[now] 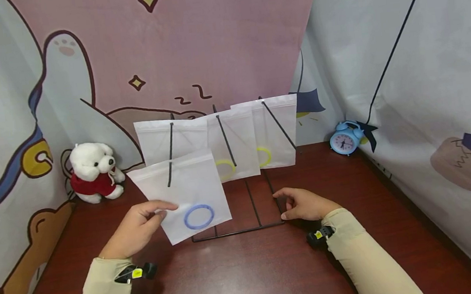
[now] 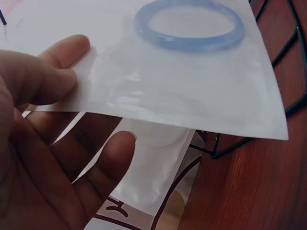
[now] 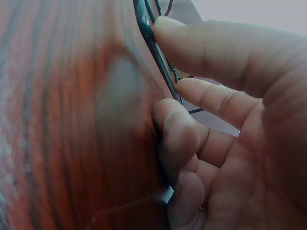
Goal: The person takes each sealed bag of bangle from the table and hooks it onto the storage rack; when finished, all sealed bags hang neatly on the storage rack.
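Observation:
My left hand [image 1: 138,226] pinches the left edge of a white resealable bag [image 1: 168,202] between thumb and forefinger. A blue ring [image 1: 186,218] shows through this bag's lower part. The tip of the left black rod [image 1: 170,173] shows in front of the bag's upper part. My right hand [image 1: 306,203] holds the right side of a black wire rack [image 1: 240,232] near its front corner, thumb and forefinger at the wire [image 3: 165,72]. Behind, three more white bags hang on the rack's rods; yellow rings [image 1: 265,156] show through two of them.
A white plush dog [image 1: 97,180] in a red top sits at the back left of the brown table [image 1: 232,276]. At the back right stands a blue alarm clock [image 1: 344,141]. Printed cloth walls [image 1: 206,35] enclose the table's back and sides.

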Available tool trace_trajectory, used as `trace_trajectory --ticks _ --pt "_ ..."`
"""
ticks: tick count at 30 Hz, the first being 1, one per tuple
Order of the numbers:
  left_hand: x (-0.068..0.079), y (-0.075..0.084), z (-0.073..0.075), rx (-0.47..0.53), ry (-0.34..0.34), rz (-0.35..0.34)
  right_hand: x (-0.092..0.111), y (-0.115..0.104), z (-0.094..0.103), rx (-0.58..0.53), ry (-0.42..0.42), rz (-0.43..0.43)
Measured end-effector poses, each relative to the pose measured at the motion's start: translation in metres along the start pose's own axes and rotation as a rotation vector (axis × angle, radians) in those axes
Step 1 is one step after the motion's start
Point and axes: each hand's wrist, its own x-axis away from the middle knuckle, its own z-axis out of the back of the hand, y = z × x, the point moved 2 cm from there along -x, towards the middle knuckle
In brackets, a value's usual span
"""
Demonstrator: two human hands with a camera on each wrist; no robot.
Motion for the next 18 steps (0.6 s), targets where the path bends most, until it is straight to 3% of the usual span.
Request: trace_trajectory --ticks 9,18 --pt "0.0 -0.003 -0.001 -0.043 0.068 -0.013 0.0 0.0 0.0 0.004 -0.003 0.011" --pt "-0.003 -0.011 -0.004 -0.054 -0.022 -0.034 0.001 0.0 0.0 0.001 -0.003 0.001"
